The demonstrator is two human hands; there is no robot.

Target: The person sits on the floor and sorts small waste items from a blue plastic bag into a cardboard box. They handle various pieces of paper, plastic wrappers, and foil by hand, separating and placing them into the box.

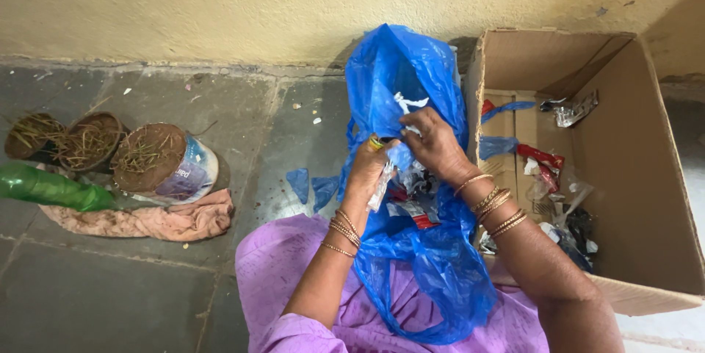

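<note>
My count from the head camera

I see two hands, the left hand (369, 167) and the right hand (435, 143), one blue plastic bag (411, 74), one cardboard box (624, 155), three soil-filled pots (158, 158), one green bottle (48, 186), one pink cloth (158, 222), and two blue scraps (310, 188) on the floor. The wrappers inside the box are too jumbled for me to count, perhaps a dozen.

Soft, even daylight falls where I sit — nothing glares. The cardboard box (624, 147) shades its own inside, the wall (220, 0) darkens at the right corner, and edges bow slightly — focus stays sharp.
</note>
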